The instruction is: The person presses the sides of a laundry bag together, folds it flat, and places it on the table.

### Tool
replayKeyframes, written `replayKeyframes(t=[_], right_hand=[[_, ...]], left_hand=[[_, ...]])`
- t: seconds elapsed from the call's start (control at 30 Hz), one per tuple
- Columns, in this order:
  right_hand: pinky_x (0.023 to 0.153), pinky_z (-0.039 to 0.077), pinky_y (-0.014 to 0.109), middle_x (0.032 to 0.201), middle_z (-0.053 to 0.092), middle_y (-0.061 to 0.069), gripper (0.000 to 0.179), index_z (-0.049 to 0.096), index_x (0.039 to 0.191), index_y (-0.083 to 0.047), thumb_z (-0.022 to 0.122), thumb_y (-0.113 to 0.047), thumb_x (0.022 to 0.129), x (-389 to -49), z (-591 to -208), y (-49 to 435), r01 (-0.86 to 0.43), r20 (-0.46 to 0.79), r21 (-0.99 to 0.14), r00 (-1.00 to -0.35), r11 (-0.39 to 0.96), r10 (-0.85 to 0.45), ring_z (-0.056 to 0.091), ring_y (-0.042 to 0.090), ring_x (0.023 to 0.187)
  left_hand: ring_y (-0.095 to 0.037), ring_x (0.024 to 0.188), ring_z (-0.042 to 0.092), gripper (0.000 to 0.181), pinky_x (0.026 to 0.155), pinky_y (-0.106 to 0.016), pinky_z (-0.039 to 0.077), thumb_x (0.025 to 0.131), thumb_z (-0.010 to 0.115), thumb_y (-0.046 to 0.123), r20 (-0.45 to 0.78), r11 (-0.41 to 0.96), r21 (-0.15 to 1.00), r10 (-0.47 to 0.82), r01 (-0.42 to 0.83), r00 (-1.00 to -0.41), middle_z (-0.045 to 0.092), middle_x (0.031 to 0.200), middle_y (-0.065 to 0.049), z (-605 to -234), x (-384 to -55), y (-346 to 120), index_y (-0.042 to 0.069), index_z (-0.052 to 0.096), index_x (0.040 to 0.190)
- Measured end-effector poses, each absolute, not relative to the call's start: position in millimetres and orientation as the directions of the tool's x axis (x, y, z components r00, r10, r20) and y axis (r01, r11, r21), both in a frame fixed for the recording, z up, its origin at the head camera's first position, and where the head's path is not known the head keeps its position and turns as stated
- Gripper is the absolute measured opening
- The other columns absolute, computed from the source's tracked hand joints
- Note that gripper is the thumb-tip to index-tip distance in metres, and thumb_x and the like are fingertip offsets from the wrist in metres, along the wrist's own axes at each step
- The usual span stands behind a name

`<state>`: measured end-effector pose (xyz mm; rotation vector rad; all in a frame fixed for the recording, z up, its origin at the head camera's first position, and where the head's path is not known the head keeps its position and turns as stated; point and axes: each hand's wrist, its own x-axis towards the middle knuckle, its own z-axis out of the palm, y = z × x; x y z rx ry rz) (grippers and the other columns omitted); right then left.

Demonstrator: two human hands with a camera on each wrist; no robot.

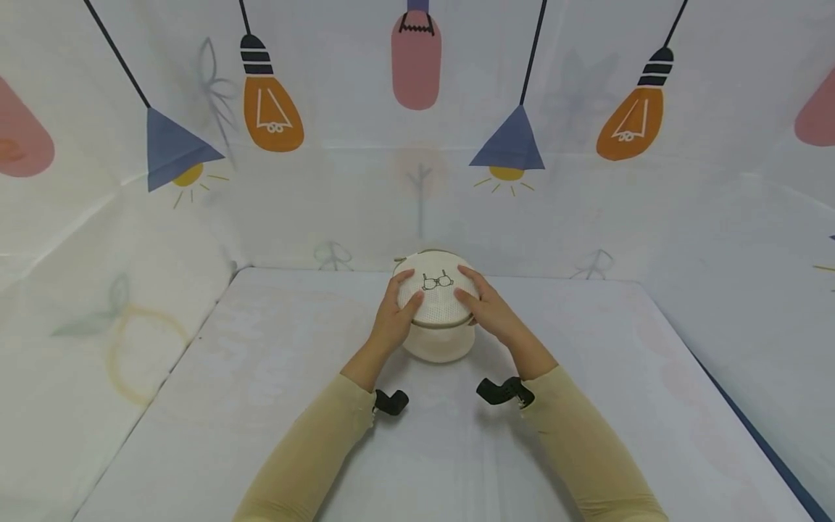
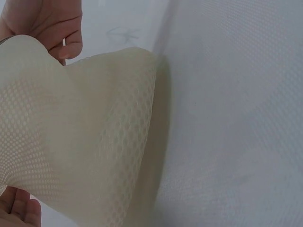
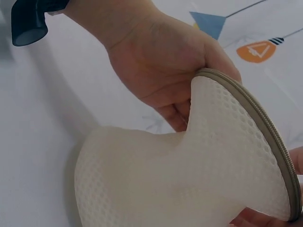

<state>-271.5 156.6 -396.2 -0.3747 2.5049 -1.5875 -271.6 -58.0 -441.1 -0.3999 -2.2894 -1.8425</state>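
A cream mesh laundry bag (image 1: 435, 308) with a line drawing of glasses on its round top stands at the far middle of the white table. A khaki zipper (image 3: 255, 111) runs around the rim of that top. My left hand (image 1: 393, 317) grips the top's left side, thumb on the face. On the opposite side my right hand (image 1: 493, 313) holds it in the same way. Below the rim the soft wall (image 2: 104, 123) narrows and creases, then widens toward the base. Parts of the fingers are hidden behind the bag.
A white cloth backdrop (image 1: 365, 196) printed with lamps and bulbs rises behind and beside the white table (image 1: 274, 413). Black camera mounts sit at my left wrist (image 1: 391, 402) and right wrist (image 1: 505, 392), over the tabletop.
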Motion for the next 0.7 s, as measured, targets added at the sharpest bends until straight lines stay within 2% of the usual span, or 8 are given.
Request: replayKeyframes(t=[0.1,0.2,0.3,0.47,0.57,0.7], right_hand=[[0.07,0.057,0.037,0.165,0.013,0.013,0.063,0.022,0.16,-0.022,0.051,-0.033,0.106,-271.7,-395.7,155.8,-0.082,-0.025,-0.934,-0.955,0.347,-0.295,0.057,0.029,0.095],[0.072,0.059,0.043,0.166,0.009,0.012,0.062,0.021,0.16,-0.024,0.051,-0.029,0.106,-272.5,-396.7,154.2,-0.011,-0.068,-0.964,-0.955,0.265,-0.289,0.057,0.031,0.104],[0.073,0.058,0.04,0.166,0.011,0.011,0.06,0.022,0.16,-0.026,0.05,-0.026,0.107,-272.1,-398.7,152.2,0.051,-0.101,-0.981,-0.958,0.188,-0.269,0.056,0.029,0.106],[0.074,0.054,0.029,0.16,0.028,0.013,0.059,0.022,0.16,-0.026,0.048,-0.019,0.107,-270.9,-399.7,148.4,0.091,-0.097,-0.995,-0.963,0.032,-0.25,0.059,0.02,0.1],[0.079,0.053,0.024,0.158,0.032,0.012,0.058,0.022,0.159,-0.022,0.046,-0.014,0.107,-270.9,-401.0,147.0,0.078,-0.064,-0.996,-0.965,-0.044,-0.255,0.059,0.019,0.11],[0.088,0.052,0.021,0.16,0.029,0.009,0.058,0.024,0.159,-0.019,0.046,-0.011,0.106,-271.8,-403.1,146.1,0.061,-0.035,-0.993,-0.968,-0.099,-0.247,0.05,0.024,0.129]], left_hand=[[-0.029,0.149,0.026,0.051,0.121,-0.047,0.019,0.104,0.055,0.034,0.304,0.191,0.929,0.091,0.317,-0.948,0.033,0.16,-0.011,-440.9,-271.4,-57.6,0.021,0.037,0.15],[-0.029,0.149,0.026,0.051,0.121,-0.047,0.019,0.104,0.055,0.033,0.308,0.194,0.927,0.086,0.319,-0.947,0.033,0.16,-0.011,-442.1,-271.3,-56.7,0.021,0.038,0.149],[-0.029,0.149,0.026,0.051,0.121,-0.048,0.018,0.104,0.055,0.033,0.316,0.202,0.923,0.089,0.328,-0.945,0.033,0.16,-0.012,-444.1,-270.3,-55.0,0.019,0.037,0.149],[-0.03,0.149,0.025,0.052,0.121,-0.048,0.018,0.104,0.054,0.034,0.326,0.218,0.915,0.098,0.34,-0.94,0.032,0.16,-0.014,-445.8,-268.6,-53.0,0.018,0.036,0.15],[-0.03,0.149,0.025,0.052,0.121,-0.048,0.019,0.104,0.053,0.034,0.32,0.214,0.917,0.105,0.335,-0.942,0.031,0.16,-0.014,-446.8,-267.4,-52.7,0.019,0.034,0.15],[-0.03,0.149,0.025,0.053,0.121,-0.048,0.02,0.104,0.053,0.034,0.311,0.219,0.919,0.107,0.327,-0.945,0.031,0.16,-0.014,-447.4,-266.2,-51.8,0.02,0.033,0.151]])
